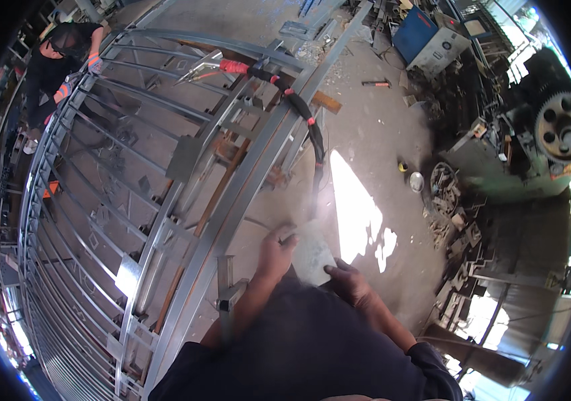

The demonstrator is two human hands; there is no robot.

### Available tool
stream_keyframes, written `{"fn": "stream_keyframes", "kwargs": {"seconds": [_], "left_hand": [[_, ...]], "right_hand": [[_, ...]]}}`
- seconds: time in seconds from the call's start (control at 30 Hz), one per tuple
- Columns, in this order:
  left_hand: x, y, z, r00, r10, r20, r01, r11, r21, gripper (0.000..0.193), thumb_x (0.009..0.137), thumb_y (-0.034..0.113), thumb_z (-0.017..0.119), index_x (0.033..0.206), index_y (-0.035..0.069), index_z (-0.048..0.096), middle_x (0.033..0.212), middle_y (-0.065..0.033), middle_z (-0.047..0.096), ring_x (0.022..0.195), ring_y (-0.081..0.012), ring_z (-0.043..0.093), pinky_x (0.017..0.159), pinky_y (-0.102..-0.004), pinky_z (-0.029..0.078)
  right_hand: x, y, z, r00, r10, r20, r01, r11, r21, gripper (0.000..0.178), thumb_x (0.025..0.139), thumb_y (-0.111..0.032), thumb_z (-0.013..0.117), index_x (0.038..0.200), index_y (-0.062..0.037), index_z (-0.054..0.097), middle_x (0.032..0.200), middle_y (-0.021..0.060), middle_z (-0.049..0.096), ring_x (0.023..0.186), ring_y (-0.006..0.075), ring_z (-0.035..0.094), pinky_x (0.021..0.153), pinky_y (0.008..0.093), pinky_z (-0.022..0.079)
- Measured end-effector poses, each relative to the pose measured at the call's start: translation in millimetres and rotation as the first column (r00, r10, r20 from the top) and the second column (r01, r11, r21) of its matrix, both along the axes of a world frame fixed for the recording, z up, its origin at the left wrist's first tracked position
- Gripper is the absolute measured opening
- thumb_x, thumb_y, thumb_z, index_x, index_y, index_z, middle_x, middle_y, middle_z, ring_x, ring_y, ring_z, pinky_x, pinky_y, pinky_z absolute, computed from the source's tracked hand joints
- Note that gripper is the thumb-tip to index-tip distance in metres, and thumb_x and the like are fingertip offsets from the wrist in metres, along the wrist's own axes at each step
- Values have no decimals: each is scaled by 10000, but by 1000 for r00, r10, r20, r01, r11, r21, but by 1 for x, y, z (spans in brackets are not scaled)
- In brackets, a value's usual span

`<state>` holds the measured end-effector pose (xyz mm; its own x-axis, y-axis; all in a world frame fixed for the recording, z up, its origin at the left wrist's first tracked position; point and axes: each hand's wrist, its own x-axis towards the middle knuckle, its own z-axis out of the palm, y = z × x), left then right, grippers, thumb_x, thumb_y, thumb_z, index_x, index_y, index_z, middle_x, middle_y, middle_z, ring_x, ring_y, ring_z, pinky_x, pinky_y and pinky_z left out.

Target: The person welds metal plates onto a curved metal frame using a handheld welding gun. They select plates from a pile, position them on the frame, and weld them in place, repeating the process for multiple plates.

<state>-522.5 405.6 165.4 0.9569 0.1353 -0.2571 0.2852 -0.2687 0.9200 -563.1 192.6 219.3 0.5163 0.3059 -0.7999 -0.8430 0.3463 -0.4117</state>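
Observation:
A flat pale grey metal plate (315, 257) is held close in front of my body. My right hand (350, 282) grips its lower right corner, thumb on top. Beside the plate's left edge is my left hand (276, 254), its fingers curled in. A small dark bit shows between those fingers, too small and blurred to name. Left of my hands runs a large frame of grey steel bars (215, 234). A welding torch (208, 65) with red tape lies on the frame's far end, its black cable (313, 130) hanging toward me.
A co-worker in gloves (65, 60) leans over the frame's far left side. A hammer (377, 83) lies on the floor. At the right are a blue and grey machine box (425, 41), a basket of scrap metal (442, 187) and a machine with a large gear wheel (562, 127).

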Motion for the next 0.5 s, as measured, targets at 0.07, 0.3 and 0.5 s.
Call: {"fn": "stream_keyframes", "kwargs": {"seconds": [0.07,0.3,0.5], "left_hand": [[52,-15,23,995,88,46,-83,990,-110,348,920,107,721,1248,-4,684,1066,-130,741,947,-185,684,862,-317,525],[182,-32,64,898,437,40,-374,811,-450,331,968,113,667,1276,-4,634,1094,-99,699,1023,-193,668,913,-315,522],[237,-24,39,911,369,-187,-411,856,-314,501,1017,249,653,1421,-20,527,1210,-136,647,1097,-215,649,911,-338,539]], "right_hand": [[39,-22,-23,995,-94,32,91,992,84,553,996,-232,632,1469,-17,441,1195,142,628,1013,299,666,833,422,573],[230,-59,-34,992,-4,130,-1,999,40,502,1023,-275,594,1451,-36,482,1206,78,635,1065,203,595,890,379,488],[497,-99,-33,734,309,605,-52,913,-404,334,1008,-204,618,1289,-25,597,1070,46,668,951,192,655,827,360,535]]}}
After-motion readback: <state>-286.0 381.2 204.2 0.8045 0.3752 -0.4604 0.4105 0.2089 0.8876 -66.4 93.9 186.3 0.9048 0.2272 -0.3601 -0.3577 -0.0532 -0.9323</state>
